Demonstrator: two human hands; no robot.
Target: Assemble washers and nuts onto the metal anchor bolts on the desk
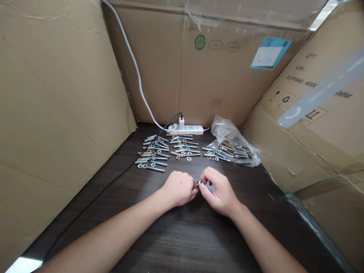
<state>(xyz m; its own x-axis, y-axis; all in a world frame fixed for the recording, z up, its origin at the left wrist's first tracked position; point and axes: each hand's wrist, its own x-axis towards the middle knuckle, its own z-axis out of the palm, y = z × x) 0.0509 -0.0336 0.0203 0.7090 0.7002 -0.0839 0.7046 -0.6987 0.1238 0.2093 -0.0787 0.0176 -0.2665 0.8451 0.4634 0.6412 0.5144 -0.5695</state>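
Observation:
My left hand [179, 188] is closed in a fist around a brass-coloured bolt [196, 184], whose end sticks out to the right between thumb and finger. The thumb and forefinger of my right hand [220, 192] pinch at that end, where a small shiny ring-like part shows; I cannot make out whether it is a nut or a washer. Most of the bolt is hidden in my left fist. Beyond my hands lie loose bolts, sleeves, nuts and washers in a left group [155, 158] and a middle group [186, 146], some silver, some brass-coloured.
A clear plastic bag [227, 131] with several bolts lies at the back right. Behind the parts stands a white power strip [187, 130] with a plugged-in charger. A black cable [113, 179] crosses the dark table [182, 242] on the left. Cardboard boxes [159, 60] wall three sides.

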